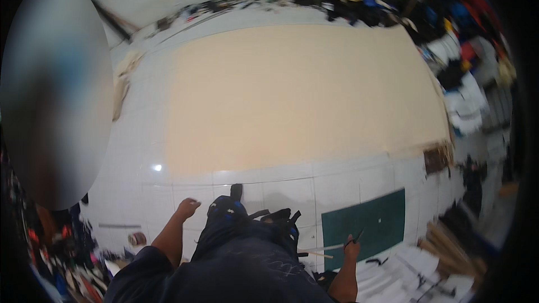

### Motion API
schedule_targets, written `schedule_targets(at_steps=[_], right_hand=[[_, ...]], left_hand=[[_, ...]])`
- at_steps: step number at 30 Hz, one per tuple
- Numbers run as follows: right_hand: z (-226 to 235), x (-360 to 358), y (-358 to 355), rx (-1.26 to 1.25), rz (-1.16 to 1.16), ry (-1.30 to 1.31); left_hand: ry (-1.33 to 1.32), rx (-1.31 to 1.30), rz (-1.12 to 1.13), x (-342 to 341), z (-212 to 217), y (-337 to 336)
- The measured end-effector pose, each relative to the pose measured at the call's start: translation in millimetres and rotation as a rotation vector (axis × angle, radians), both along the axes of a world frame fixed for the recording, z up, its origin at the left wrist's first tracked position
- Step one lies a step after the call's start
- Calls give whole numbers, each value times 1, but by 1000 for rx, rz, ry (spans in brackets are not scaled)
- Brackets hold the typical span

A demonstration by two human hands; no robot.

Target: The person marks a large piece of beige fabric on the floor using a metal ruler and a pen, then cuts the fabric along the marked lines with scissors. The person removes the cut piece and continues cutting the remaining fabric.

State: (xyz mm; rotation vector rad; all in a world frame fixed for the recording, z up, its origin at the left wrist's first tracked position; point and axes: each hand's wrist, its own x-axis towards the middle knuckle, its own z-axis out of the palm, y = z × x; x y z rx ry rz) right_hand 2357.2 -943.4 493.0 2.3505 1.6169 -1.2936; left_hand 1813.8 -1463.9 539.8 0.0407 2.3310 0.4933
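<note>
My right hand (351, 245) is closed around the dark handles of a pair of scissors (360, 236), the blades pointing up and away from me. The scissors are above a dark green rectangular sheet (365, 216) on the floor. My left hand (188, 208) hangs to the left of my knees, over the white tiles. Its fingers look bent, but blur hides whether they are apart or pressed together. No object shows in it. In front of me a large cream-coloured sheet (303, 95) lies spread flat on the floor.
A roll of tape (137, 239) lies on the white tiled floor (151, 196) at the left. Piles of cloth and bags (466, 50) line the right side. Wooden strips (452, 249) and white sheets (393, 275) lie at lower right. A blurred pale oval (56, 95) covers the far left.
</note>
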Motion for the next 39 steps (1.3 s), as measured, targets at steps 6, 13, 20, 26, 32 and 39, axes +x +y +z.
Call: schedule_targets(at_steps=[6, 13, 20, 26, 32, 39], right_hand=[[15, -181, -26, -29, 105, 262], [17, -303, -228, 77, 522, -72], [48, -362, -429, 108, 307, -142], [-30, -320, -529, 153, 93, -190], [-55, -412, -685, -45, -129, -127], [-113, -447, -1005, -292, 280, -416]], left_hand=[[15, 169, 66, -14, 0, 3], [-77, 30, -15, -125, -41, -133], [-33, -81, -130, -294, -47, -318], [-291, -306, -465, -385, -50, -399], [132, -170, -512, -543, -22, -455], [44, 174, -532, -650, 36, -321]])
